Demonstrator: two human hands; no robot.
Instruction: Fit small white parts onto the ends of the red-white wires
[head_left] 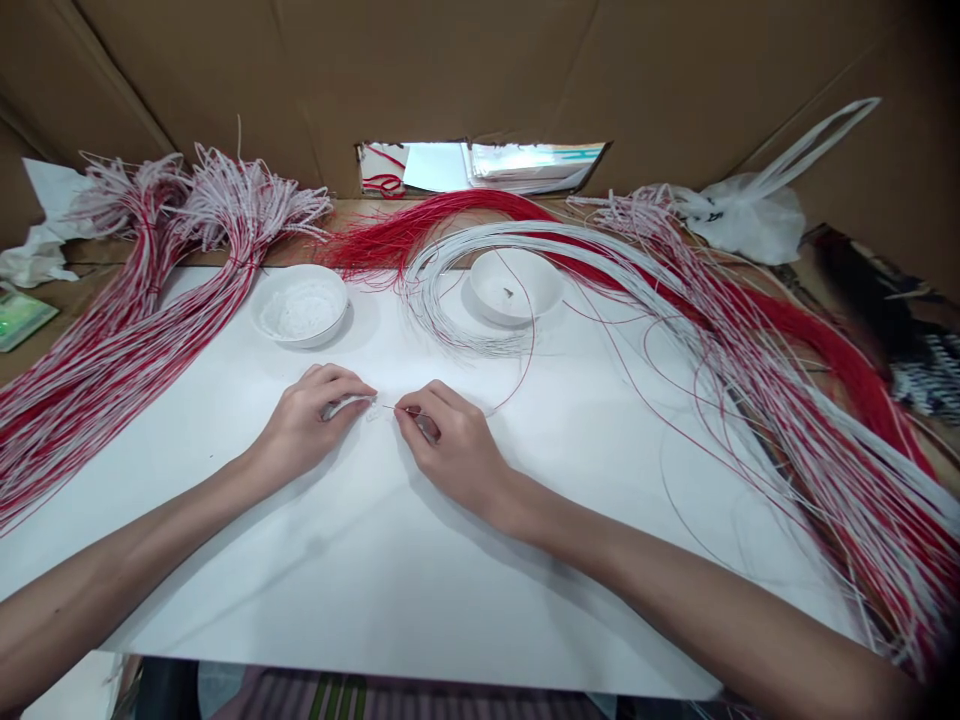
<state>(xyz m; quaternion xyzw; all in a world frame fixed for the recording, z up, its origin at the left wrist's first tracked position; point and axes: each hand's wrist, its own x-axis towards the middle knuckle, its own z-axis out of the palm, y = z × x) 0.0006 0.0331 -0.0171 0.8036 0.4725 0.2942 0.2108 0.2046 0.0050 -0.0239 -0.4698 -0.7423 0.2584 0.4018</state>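
White sheet [390,560] on a bench, cardboard walls [300,70] all round, slot cut at 12 o'clock. Finished red-and-white bundle [112,340] fanned out at 9 o'clock; loose red and white wires [787,380] sweeping in from 3 o'clock. Two white bowls: left bowl [299,305] at 11 o'clock with pale small parts, right bowl [515,285] at 1 o'clock nearly bare. Plastic bag [742,215] at 2 o'clock.

Left hand [307,425] curled, pinching a small pale connector [346,404]. Right hand [457,450] pinching the tip of a thin red wire [517,375], aimed at 9 o'clock, just short of the connector.

Probably a wire-into-connector insertion. Best kept low with wrists planted on the sheet, grip close to the wire tip to stop buckling, wire in line with the opening, fed straight. Wire loop behind best left slack, clear of the right bowl.
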